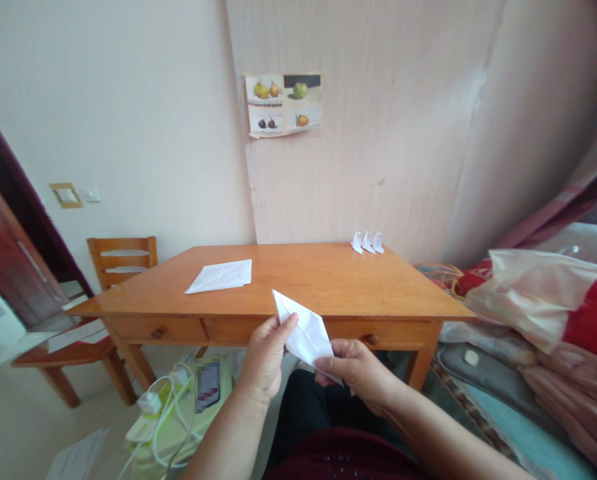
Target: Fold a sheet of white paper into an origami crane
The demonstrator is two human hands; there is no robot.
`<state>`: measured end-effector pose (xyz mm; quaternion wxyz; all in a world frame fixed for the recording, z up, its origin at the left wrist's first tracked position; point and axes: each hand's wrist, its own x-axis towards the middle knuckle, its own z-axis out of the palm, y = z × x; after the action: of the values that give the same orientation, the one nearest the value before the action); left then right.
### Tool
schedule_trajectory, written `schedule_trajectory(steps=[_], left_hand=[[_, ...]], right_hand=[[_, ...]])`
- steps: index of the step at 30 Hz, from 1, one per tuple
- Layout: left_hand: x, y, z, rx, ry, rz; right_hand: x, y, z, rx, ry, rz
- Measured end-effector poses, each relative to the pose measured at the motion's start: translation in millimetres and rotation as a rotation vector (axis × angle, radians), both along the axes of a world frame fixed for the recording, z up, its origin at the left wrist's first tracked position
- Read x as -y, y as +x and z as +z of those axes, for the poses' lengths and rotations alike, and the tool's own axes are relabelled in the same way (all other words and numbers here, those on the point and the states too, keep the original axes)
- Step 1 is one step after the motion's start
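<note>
A sheet of white paper folded to a pointed shape (306, 333) is held between both hands, in front of the table's near edge and above my lap. My left hand (268, 357) pinches its left side, thumb on top. On the lower right corner, my right hand (356, 373) grips it between thumb and fingers. Visible fold lines run across the paper, and one tip points up and left. The undersides of the fingers are hidden behind it.
The wooden table (298, 283) carries a stack of printed sheets (221, 275) at left and three small folded paper figures (367, 243) at the far right. A wooden chair (123, 257) stands left. Below are cables (166, 407) and a phone (208, 387); bags (533, 293) lie right.
</note>
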<state>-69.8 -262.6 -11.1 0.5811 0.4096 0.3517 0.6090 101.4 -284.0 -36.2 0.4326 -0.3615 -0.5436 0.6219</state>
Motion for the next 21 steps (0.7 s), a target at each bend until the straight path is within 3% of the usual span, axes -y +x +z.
schedule_trajectory(steps=[7,14,21], left_hand=[[4,6,-1.0,-0.036,-0.011,0.024],[7,11,2.3,-0.078,-0.024,-0.033],[11,17,1.9,-0.073,-0.028,-0.092]], right_hand=[[-3,4,-0.3,0.026,0.007,0.046],[-17,12,8.2,-0.004,0.137,-0.158],[-22,11,3.4,-0.009,0.203,-0.210]])
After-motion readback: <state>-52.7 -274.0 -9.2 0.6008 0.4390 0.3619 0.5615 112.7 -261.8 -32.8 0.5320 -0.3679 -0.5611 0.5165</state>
